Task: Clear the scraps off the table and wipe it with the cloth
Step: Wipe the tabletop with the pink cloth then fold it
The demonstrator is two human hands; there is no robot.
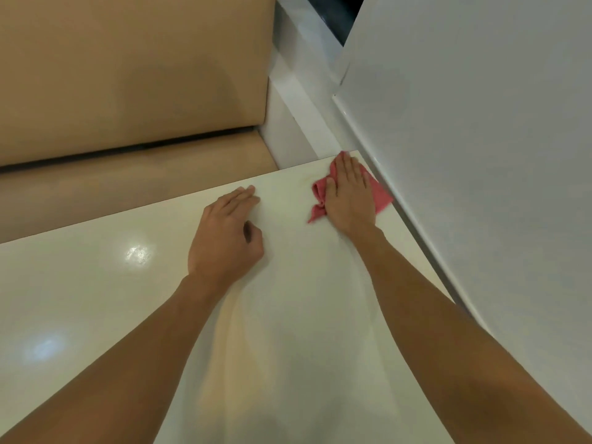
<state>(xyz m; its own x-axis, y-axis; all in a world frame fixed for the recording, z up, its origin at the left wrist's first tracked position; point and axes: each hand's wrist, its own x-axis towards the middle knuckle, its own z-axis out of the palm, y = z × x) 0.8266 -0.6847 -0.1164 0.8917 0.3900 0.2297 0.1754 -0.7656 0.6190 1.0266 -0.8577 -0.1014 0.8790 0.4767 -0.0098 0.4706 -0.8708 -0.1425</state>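
Observation:
A glossy cream table point(96, 283) fills the lower part of the head view. At its far right corner lies a crumpled pink cloth point(320, 200). My right hand point(350, 193) presses flat on the cloth with straight fingers, close to the wall. My left hand point(226, 237) rests on the bare tabletop to the left of the cloth, fingers stretched toward the far edge and the thumb tucked in. No scraps show on the visible tabletop.
A tan upholstered bench point(128, 91) runs along the table's far edge. A pale grey wall panel point(480, 155) borders the table's right side. A white ledge point(304, 100) stands in the corner between bench and wall.

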